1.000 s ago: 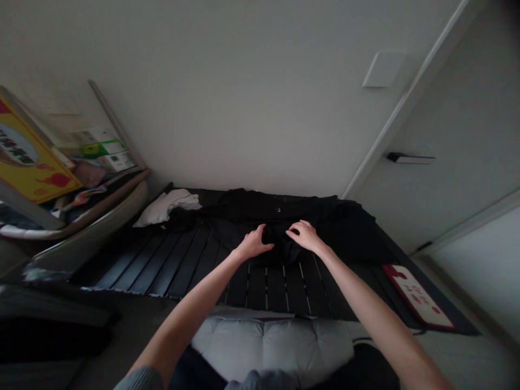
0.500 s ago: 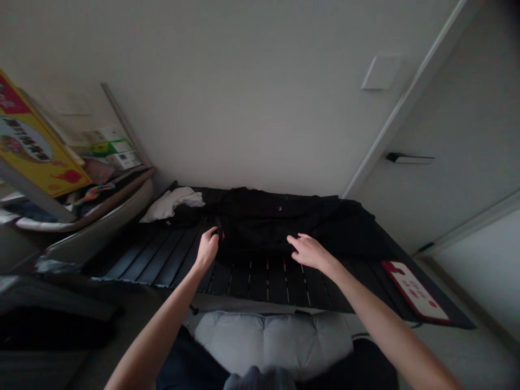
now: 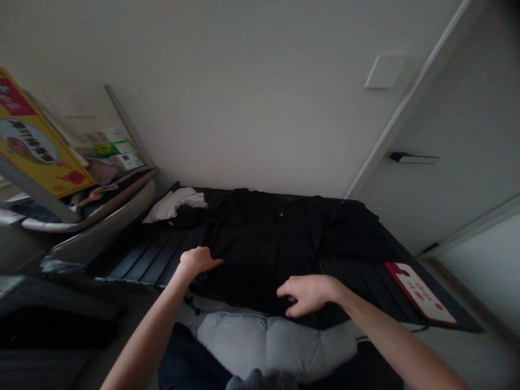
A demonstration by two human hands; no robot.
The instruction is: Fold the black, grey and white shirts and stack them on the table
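Note:
A black garment [image 3: 264,238] lies spread across a dark slatted table [image 3: 142,254], its lower part drawn down to the near edge. My left hand [image 3: 197,259] grips the garment's left edge with curled fingers. My right hand [image 3: 309,292] pinches the lower hem near the table's front edge. A second dark piece of cloth [image 3: 353,227] lies bunched at the right of the garment.
A white cloth [image 3: 173,203] sits at the table's far left corner. A red and white card [image 3: 420,292] lies at the right edge. A grey cushion [image 3: 276,344] is just below the table. A chair with boxes and a yellow package [image 3: 36,146] stands left; a door is at right.
Both hands moved from the garment's middle, apart and toward me, pulling its lower part down over the slats to the table's near edge.

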